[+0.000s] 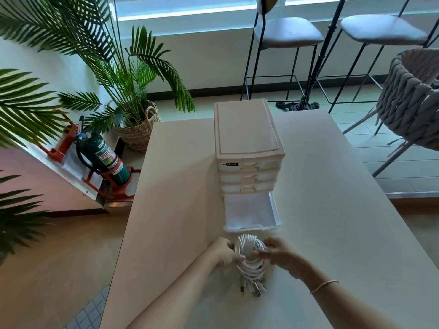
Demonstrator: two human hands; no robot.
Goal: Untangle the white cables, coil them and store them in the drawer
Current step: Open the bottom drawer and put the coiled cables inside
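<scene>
Both forearms reach in from the bottom edge onto the pale counter [332,186], a thin beaded bracelet [324,285] on the right wrist. Between the hands lies a bundle of white cables [249,260], wound into a coil, with several plug ends [254,287] fanned out on the counter at the near side. The left hand [223,254] has its fingers curled round the coil's left side; that grip pinches the loops. The right hand [279,256] holds the right side, fingertips pinching the cable near the coil's middle. A tight wrap of cable turns shows at the far end of the coil.

Just beyond the coil stands a small plastic drawer unit [247,138] with a beige top and clear fronts. Its bottom drawer [250,213] is pulled out toward the person; the three above it are closed. The open drawer's front edge lies just beside the coil.

Off the counter to the left are potted palms [133,74] in a woven basket and a green fire extinguisher [104,160] in a red stand. Bar stools [287,32] and a woven chair [415,96] stand beyond, by the window.
</scene>
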